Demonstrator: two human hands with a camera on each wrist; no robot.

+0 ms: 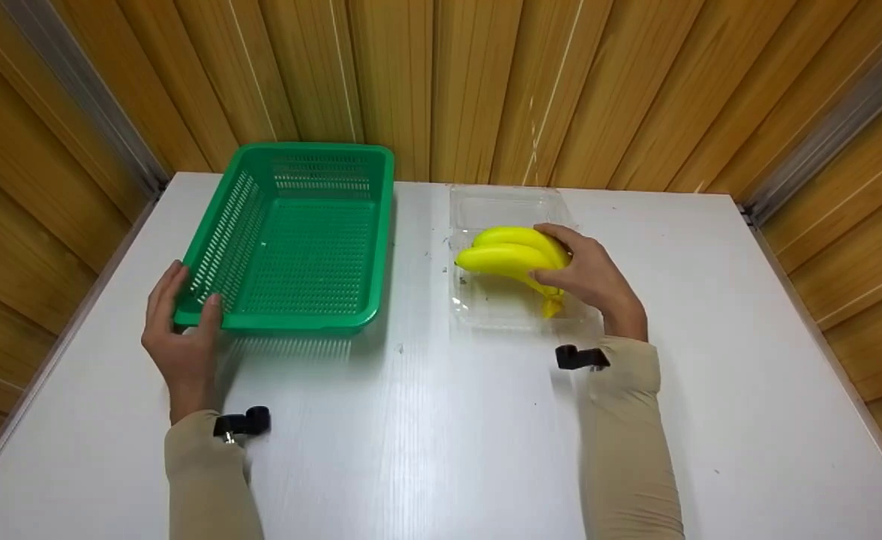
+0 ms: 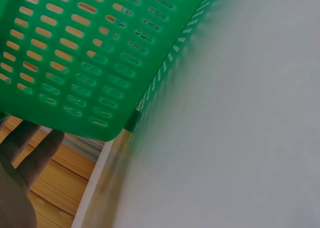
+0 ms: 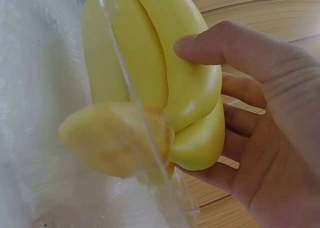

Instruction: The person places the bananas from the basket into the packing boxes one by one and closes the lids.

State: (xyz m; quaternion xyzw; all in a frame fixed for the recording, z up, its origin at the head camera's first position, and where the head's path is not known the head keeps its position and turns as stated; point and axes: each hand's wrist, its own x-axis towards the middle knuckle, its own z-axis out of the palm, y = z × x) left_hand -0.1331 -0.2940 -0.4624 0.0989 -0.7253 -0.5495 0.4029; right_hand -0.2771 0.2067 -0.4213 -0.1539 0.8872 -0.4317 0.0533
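Observation:
My left hand (image 1: 182, 330) holds the near left corner of a green plastic basket (image 1: 283, 321), thumb at the near rim and fingers along the left side. The left wrist view shows the basket's slotted wall (image 2: 75, 53) close up, with fingers (image 2: 42, 158) at its edge. On the right, my right hand (image 1: 595, 277) grips a bunch of yellow bananas (image 1: 505, 259), thumb on the near side and fingers round the far side. The bunch lies over an open clear plastic box (image 1: 486, 315); in the right wrist view the box's wall overlaps the stem end (image 3: 120, 138).
Both things stand on a white table (image 1: 441, 435), near its back edge. A wood-panelled wall (image 1: 471, 90) rises behind, with more panelling on both sides. The box's raised clear lid (image 1: 508, 206) is at the back.

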